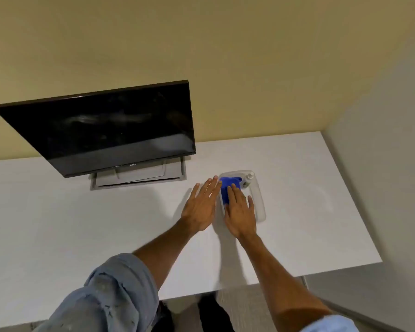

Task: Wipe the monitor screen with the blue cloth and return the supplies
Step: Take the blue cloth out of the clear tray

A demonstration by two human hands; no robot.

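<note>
Because the crumpled blue cloth lies in the clear plastic tray under the straight-fingered right hand, that hand is nearer than the flat, empty left hand.

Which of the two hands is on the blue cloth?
The right hand: its straight fingers lie over the blue cloth in the clear tray. The left hand is spread flat just left of the tray, not over the cloth.

White desk against a tan back wall, paler grey side wall at right, grey carpet below
</note>
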